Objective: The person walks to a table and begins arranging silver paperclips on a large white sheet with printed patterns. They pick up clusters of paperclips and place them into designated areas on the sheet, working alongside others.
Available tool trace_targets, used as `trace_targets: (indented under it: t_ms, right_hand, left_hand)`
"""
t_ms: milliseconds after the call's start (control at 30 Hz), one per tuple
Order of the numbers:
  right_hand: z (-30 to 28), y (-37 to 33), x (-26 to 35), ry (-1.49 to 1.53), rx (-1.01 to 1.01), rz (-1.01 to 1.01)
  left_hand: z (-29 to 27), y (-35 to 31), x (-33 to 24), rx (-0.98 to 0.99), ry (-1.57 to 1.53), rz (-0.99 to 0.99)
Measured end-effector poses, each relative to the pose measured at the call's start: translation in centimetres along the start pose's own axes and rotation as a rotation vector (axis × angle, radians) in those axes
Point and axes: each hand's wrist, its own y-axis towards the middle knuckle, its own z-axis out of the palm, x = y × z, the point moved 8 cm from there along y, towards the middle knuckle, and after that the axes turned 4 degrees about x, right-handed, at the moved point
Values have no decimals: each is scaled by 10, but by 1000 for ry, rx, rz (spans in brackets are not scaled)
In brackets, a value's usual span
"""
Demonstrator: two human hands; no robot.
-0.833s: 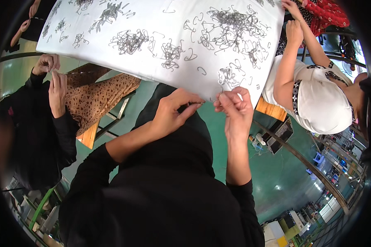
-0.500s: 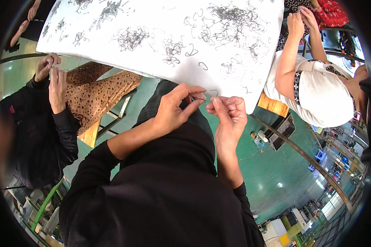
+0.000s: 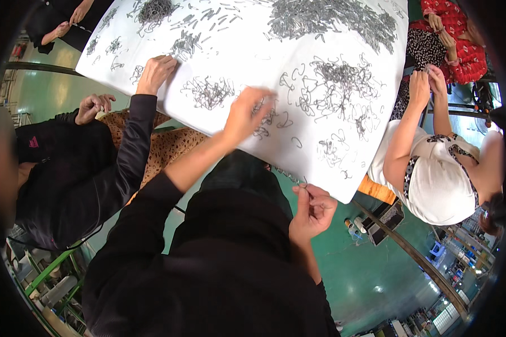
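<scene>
one wire hook (image 3: 305,182) pinched in right hand (image 3: 312,209) fingers (image 3: 303,194), beside table (image 3: 343,191).

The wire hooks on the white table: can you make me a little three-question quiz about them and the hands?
1. True or false: the left hand reaches onto the white table among the wire hooks.
2. What does the right hand pinch? A) a thin wire piece B) a cup C) a brush
3. Fill in: the right hand sits just off the table's near ____.

Key: 1 true. 2 A, the thin wire piece between its fingertips. 3 edge.
</scene>
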Motion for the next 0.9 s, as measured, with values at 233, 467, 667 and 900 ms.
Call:
trace_targets:
  t_ms: [233,467,667,900]
  right_hand:
    - [1,4,-6,-34,-23,4]
    - [0,1,-11,-73,-62,30]
    - [-2,2,-12,-82,-20,12]
    - [-9,-7,-17,-80,26,0]
  left_hand:
    - [25,155,73,-52,486,194]
    - [63,189,96,186,959,267]
    - [38,166,78,105,593,113]
    - [48,13,-10,417,-215,-288]
